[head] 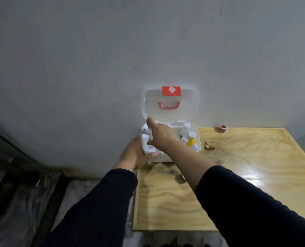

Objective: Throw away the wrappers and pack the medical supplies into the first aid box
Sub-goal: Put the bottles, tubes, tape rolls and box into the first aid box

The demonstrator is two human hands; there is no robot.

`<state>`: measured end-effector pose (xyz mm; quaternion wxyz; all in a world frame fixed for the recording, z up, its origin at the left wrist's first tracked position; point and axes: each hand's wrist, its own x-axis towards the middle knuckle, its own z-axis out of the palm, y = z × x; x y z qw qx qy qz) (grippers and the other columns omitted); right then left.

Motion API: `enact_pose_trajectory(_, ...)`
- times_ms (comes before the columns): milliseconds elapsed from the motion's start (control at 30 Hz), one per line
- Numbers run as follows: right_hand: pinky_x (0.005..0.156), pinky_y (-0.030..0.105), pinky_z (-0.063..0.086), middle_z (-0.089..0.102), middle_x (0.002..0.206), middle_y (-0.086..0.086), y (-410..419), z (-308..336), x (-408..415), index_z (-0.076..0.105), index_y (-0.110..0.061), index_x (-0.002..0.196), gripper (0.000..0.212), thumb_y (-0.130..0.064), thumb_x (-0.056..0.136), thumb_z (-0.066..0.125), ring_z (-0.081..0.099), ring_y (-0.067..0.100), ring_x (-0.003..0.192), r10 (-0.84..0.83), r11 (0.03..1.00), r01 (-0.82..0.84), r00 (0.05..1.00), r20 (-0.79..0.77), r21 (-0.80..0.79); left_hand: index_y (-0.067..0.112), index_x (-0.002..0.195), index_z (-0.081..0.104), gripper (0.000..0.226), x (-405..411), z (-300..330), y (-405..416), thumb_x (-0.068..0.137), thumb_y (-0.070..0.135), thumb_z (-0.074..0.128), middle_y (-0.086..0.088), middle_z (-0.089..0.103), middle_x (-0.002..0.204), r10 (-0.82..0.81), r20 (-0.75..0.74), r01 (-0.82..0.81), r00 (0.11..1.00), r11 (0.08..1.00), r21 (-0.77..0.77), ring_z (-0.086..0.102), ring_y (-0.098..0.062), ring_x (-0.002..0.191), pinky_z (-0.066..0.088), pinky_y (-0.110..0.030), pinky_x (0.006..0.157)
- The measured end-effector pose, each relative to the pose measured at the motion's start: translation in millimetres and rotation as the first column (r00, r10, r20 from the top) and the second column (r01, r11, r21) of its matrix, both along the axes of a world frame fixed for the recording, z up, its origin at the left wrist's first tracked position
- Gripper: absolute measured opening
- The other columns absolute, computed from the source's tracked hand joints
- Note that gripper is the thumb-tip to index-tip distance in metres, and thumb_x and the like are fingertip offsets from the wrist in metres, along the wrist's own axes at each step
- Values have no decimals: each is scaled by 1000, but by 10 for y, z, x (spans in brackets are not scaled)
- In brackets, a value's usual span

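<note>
The clear first aid box (198,138) stands open at the table's far left corner, its lid (171,104) with a red cross label and red handle leaning on the wall. Several white bottles and a yellow one (190,141) stand in its right side. My right hand (158,134) reaches over the box's left side and grips a white bottle with blue print (144,130). My left hand (133,154) grasps the box's left front corner beside a white inner tray (150,148).
A small red and white tape roll (221,128) lies on the wooden table (237,175) by the wall, right of the box. A chipped spot (208,146) marks the tabletop. Left of the table lies crumpled plastic sheeting (28,202) on the floor.
</note>
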<state>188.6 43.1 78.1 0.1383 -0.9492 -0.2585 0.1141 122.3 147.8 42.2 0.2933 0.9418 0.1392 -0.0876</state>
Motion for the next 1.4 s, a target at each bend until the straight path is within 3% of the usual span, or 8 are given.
enact_pose_trajectory(100, 74, 36, 44, 62, 115, 16, 26, -31, -3, 47, -11, 116, 44, -30, 84, 70, 59, 34, 102, -11, 997, 11, 1000, -7, -82, 38, 98, 62, 41, -12, -45, -7, 63, 58, 58, 13, 70, 97, 3, 10, -2, 1000, 998, -70, 67, -13, 87, 59, -41, 77)
enact_pose_trajectory(233, 87, 37, 48, 63, 117, 14, 52, 5, -3, 56, -5, 118, 49, -43, 88, 63, 59, 31, 109, -101, 993, 96, 992, -78, -68, 33, 125, 52, 75, 23, -248, 94, 59, 69, 54, 12, 60, 122, 26, 13, -26, 1000, 998, -53, 61, -15, 109, 54, -40, 89)
enact_pose_trajectory(333, 85, 34, 49, 62, 120, 15, 39, 74, 48, 57, -6, 119, 28, -9, 91, 54, 59, 29, 110, -169, 985, 166, 983, -66, -46, 35, 119, 52, 62, 101, -335, 147, 64, 62, 61, 10, 62, 112, 3, 15, -2, 1000, 998, -61, 63, -15, 99, 57, -41, 83)
enact_pose_trajectory(400, 82, 34, 49, 59, 120, 15, 2, 140, 68, 56, -7, 120, 39, 8, 85, 46, 59, 31, 108, -217, 976, 215, 974, -61, -30, 30, 128, 46, 68, 39, -76, 70, 69, 58, 68, 6, 58, 122, -17, 23, 18, 1000, 999, -39, 60, -18, 107, 53, -41, 91)
enact_pose_trajectory(567, 85, 36, 51, 61, 120, 12, -112, 160, 138, 60, -12, 118, 45, 10, 82, 46, 61, 32, 108, -344, 938, 345, 938, 31, -41, 10, 153, 18, 91, 33, 115, 0, 86, 56, 60, -4, 20, 161, -131, -73, 141, 989, 980, 139, 33, -29, 142, 32, -38, 112)
enact_pose_trajectory(733, 75, 35, 49, 62, 113, 10, -116, 70, 130, 53, -14, 119, 43, 4, 81, 48, 61, 32, 103, -408, 909, 412, 911, 61, -62, 12, 149, 30, 78, 95, 102, 22, 91, 60, 49, -3, 19, 161, -229, -119, 253, 966, 928, 275, 31, -27, 142, 27, -39, 113)
enact_pose_trajectory(1167, 76, 29, 45, 61, 122, 8, -91, -173, 121, 61, -14, 121, 29, -20, 93, 59, 62, 26, 108, -402, 915, 401, 916, -9, -35, 12, 153, 23, 88, 174, 3, 71, 89, 66, 48, -3, 10, 165, -252, -94, 269, 963, 908, 322, 18, -20, 150, 23, -35, 118)
enact_pose_trajectory(1400, 82, 32, 54, 67, 119, 7, -295, 3, 191, 63, -17, 119, 29, -15, 91, 57, 66, 28, 102, -437, 881, 443, 897, -72, 168, 12, 150, 30, 90, 261, 137, 67, 85, 71, 49, -4, 25, 161, -290, -162, 332, 943, 847, 415, 24, -20, 147, 14, -37, 121)
